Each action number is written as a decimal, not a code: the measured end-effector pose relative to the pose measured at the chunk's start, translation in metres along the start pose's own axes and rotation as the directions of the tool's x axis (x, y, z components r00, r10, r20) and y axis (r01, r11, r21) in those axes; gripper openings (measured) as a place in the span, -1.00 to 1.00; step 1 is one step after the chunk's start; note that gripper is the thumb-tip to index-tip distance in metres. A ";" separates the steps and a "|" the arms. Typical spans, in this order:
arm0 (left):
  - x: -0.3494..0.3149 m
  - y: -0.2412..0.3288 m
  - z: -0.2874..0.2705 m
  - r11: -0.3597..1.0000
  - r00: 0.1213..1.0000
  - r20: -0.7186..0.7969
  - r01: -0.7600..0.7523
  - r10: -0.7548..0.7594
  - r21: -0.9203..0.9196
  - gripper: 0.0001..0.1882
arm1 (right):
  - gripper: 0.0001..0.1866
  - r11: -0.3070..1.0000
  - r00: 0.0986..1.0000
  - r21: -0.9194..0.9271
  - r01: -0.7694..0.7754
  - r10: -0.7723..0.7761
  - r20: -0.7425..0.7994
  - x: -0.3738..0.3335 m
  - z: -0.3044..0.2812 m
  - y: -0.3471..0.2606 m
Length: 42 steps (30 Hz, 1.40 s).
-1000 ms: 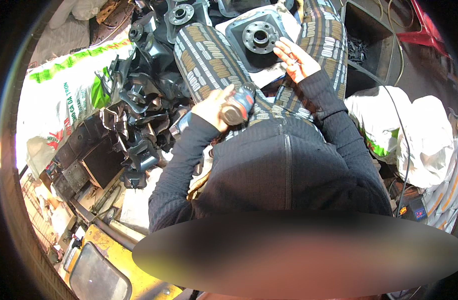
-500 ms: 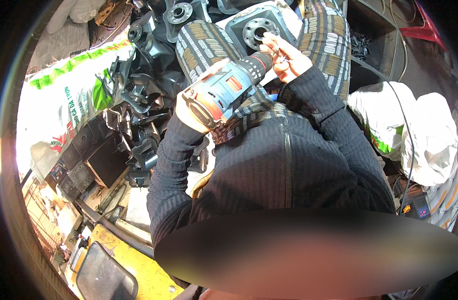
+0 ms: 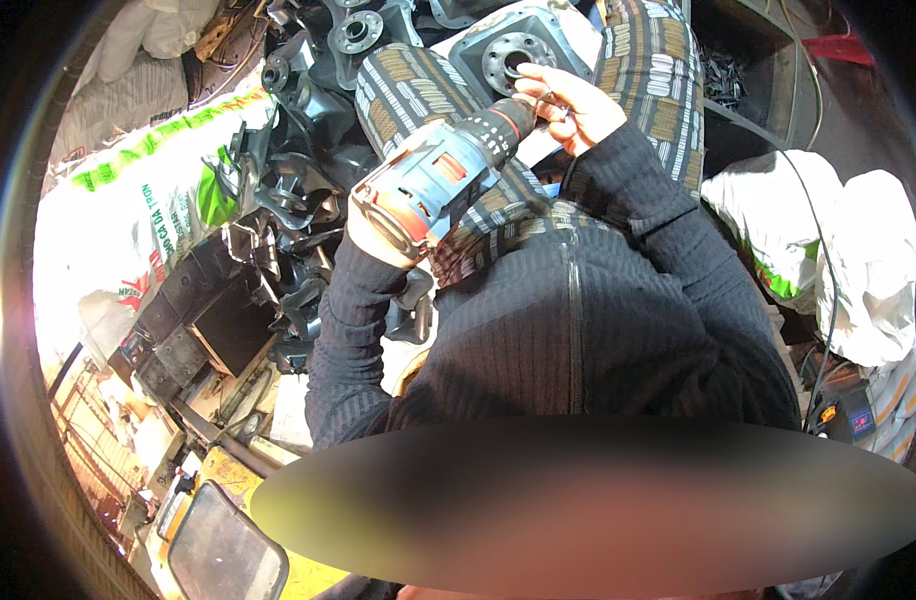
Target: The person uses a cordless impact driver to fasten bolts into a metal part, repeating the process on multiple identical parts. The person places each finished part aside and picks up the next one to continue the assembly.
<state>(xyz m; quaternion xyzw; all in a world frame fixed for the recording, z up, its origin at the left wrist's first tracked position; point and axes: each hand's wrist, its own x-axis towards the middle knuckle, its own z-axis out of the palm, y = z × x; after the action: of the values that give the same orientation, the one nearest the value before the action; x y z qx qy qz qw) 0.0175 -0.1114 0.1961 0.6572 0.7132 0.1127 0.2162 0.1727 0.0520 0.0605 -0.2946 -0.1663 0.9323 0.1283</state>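
A blue-grey cordless drill [image 3: 433, 180] with red trim and a black chuck lies across my lap, its front pointing away and to the right. My left hand [image 3: 373, 238] is closed around its rear and grip, mostly hidden beneath the body. At the chuck's front end, my right hand [image 3: 586, 108] has its fingers bent and pinched together. Whatever small thing they hold there is too small to make out. Just beyond the fingers is a grey metal part with a round, holed flange [image 3: 495, 68], between my knees in patterned trousers [image 3: 650, 90].
Dark metal parts [image 3: 303, 190] are heaped on the left, beside a large white and green sack [image 3: 128, 220]. White bags [image 3: 778, 205] stand at the right with a black cable across them. A metal bin [image 3: 753, 60] holds small dark pieces at the far right.
The drill has shifted slightly left, and its chuck sits a little farther from my right hand's palm. Both hands keep their hold. The whole view has shifted a little.
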 end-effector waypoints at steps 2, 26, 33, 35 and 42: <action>-0.001 0.002 0.000 1.000 1.000 -0.012 -0.010 0.010 -0.016 -0.46 | -0.65 0.996 1.000 -0.089 -0.012 0.010 -0.022 0.001 -0.001 -0.002; 0.036 -0.074 0.008 0.913 0.919 0.124 0.389 -0.375 -0.122 -0.52 | -0.45 0.701 0.735 -0.713 -0.007 -0.480 -0.479 0.085 -0.072 0.037; 0.066 -0.084 0.005 0.963 0.942 0.207 0.245 -0.264 0.112 -0.57 | -0.55 0.652 0.800 -0.758 -0.002 -0.454 -0.392 0.086 -0.063 0.028; 0.072 -0.082 0.001 0.970 0.949 0.209 0.216 -0.235 0.111 -0.57 | -0.60 0.637 0.792 -0.763 0.107 -0.519 -0.322 0.084 -0.059 0.027; 0.092 -0.068 -0.011 0.999 0.991 0.131 0.035 -0.040 0.039 -0.55 | -0.60 0.583 0.783 -0.786 0.205 -0.580 -0.226 0.080 -0.048 0.022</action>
<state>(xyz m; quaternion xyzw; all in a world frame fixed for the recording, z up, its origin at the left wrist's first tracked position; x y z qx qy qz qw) -0.0517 -0.0267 0.1603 0.6534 0.7115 0.0519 0.2531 0.1345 0.0699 -0.0256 -0.4862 -0.5479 0.6345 0.2465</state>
